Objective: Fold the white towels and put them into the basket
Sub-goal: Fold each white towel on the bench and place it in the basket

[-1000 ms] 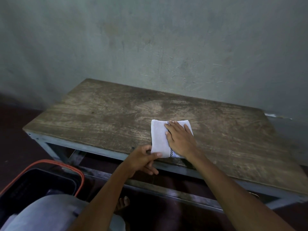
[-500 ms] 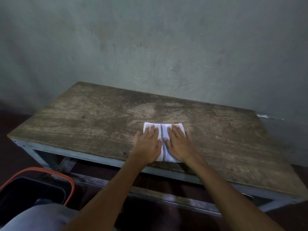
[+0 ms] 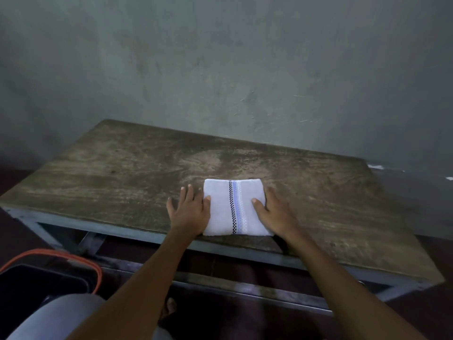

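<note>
White towel (image 3: 218,212), folded into a small rectangle with a checked stripe down its middle, lies flat at the near edge of the tabletop (image 3: 122,173). The left hand (image 3: 190,212) lies flat against its left side, fingers straight and spread. The right hand (image 3: 274,212) flanks the right side, thumb on the cloth, fingers extended; its wrist hides the towel's near right corner. Worn wood stretches wide to either side and back to the wall (image 3: 220,69). The orange-rimmed basket (image 3: 56,252) sits low on the left, cut off by the frame and partly behind a grey-clad knee (image 3: 61,315).
</note>
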Available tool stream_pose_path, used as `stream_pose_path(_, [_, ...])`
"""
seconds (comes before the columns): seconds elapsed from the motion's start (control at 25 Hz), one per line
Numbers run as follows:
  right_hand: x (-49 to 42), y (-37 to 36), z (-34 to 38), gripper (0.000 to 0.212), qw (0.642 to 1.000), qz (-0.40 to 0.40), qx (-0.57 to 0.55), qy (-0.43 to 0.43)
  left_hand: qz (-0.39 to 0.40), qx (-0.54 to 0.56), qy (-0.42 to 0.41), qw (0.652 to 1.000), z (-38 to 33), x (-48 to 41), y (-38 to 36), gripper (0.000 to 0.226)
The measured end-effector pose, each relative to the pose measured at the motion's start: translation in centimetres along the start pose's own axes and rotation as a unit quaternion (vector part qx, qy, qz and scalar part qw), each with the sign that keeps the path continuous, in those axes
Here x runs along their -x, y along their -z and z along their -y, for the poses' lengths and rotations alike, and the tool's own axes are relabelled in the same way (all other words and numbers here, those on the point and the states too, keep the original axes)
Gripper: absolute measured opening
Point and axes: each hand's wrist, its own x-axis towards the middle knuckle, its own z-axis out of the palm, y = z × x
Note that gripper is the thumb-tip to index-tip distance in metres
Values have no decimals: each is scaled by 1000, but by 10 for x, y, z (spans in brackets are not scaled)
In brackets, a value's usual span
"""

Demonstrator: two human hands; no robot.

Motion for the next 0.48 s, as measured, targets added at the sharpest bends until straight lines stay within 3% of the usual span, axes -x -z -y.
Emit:
stream_pose_path(0.16, [10,13,-3,47,994,-28,100,-30,-56,60,62,995,-12,10,8,42])
stream_pose_path(0.32, [6,6,5,50,997,-14,19,-74,33,90,100,990,-27,10,11,54])
stream_pose_path(0.48, [-4,5,16,46,976,6,-164,-144,78,174,117,975,-32,-3,13,51])
